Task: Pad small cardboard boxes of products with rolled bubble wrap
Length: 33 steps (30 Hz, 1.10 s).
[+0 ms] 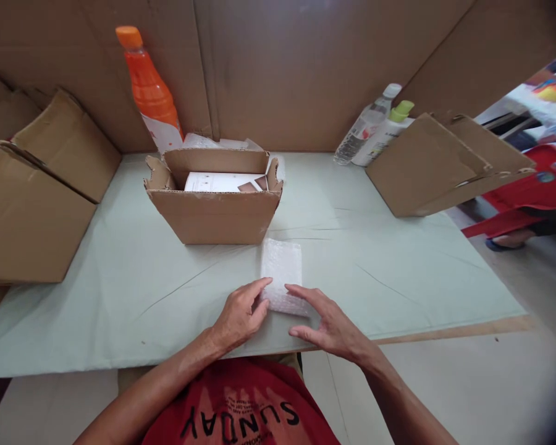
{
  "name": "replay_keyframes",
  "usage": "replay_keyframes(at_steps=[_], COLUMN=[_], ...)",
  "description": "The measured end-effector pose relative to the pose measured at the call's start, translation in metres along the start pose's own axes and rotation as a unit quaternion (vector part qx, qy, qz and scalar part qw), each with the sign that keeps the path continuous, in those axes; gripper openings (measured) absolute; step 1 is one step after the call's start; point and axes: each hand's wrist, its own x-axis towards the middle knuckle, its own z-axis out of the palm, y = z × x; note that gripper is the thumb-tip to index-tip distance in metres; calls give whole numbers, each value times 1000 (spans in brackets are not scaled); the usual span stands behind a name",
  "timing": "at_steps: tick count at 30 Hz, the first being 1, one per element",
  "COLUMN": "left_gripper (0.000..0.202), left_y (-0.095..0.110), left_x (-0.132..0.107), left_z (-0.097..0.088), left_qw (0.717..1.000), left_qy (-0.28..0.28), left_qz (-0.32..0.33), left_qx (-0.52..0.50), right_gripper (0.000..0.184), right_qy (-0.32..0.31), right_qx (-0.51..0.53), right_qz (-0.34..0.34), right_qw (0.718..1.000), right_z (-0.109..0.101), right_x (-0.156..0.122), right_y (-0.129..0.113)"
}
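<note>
A flat packet in bubble wrap (pixel 282 269) lies on the cloth-covered table in front of me. My left hand (pixel 241 309) rests at its lower left side, thumb and fingers apart, fingertips at the wrap's edge. Over the packet's lower right side is my right hand (pixel 327 321), its fingers spread and the thumb held away. Neither hand is closed round the packet. What the wrap encloses cannot be made out. Just beyond it stands an open cardboard box (pixel 222 216) with a white printed box (pixel 222 182) inside.
Cardboard boxes (pixel 28 210) stand at the left and another carton (pixel 426 167) at the right. An orange bottle (pixel 151 86), a clear water bottle (pixel 364 127) and a white bottle with a green cap (pixel 382 139) lean near the cardboard back wall. A red chair (pixel 532 185) is beyond the table.
</note>
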Motion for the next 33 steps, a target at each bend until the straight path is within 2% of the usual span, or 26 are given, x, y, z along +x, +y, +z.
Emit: replay_keyframes(at_steps=[2,5,7,8,10,12,15,17,19,21,23,25,27,30,33], left_gripper=[43,47,50,50,51,51,50,50,55,63,64,58,51,49,49], left_y=[2,5,6,5,4,3,2,3,4,5,5,4,3,3,2], left_x=[3,10,14,17,20,22,19,12,1,-11,-21,-26,-26,-16,-3], left_z=[-3,-5,-5,-4,-2,1,0,-3,-8,-13,-16,-17,-16,-15,-12], left_qw=[997,990,988,987,987,987,991,997,999,994,991,994,999,998,996], left_qy=[-13,-20,-24,-27,-30,-35,-17,17,34,19,3,-1,-3,-16,-18], left_qz=[-70,-127,-143,-148,-155,-154,-133,-73,22,99,124,99,39,-61,-87], left_qx=[-37,-59,-54,-48,-36,-30,-25,-3,28,48,48,35,18,1,26], right_gripper=[56,41,36,35,33,34,32,30,27,25,25,26,28,27,29], right_qy=[78,226,261,249,186,123,82,75,65,48,8,-37,-55,16,84], right_qx=[-9,-56,-100,-120,-162,-205,-225,-194,-148,-93,-34,16,25,-58,-139], right_qz=[13,-6,-57,-86,-122,-119,-89,-77,-69,-48,-12,26,43,23,-10], right_qw=[997,973,958,957,961,964,967,975,984,993,999,999,997,998,987], right_z=[3,8,12,15,21,28,36,35,30,23,17,13,13,13,8], right_x=[-7,-14,-14,-13,-9,-3,7,11,12,10,8,7,7,9,13], right_y=[-2,-13,-21,-25,-26,-21,-7,-1,-2,-8,-16,-22,-25,-21,-12])
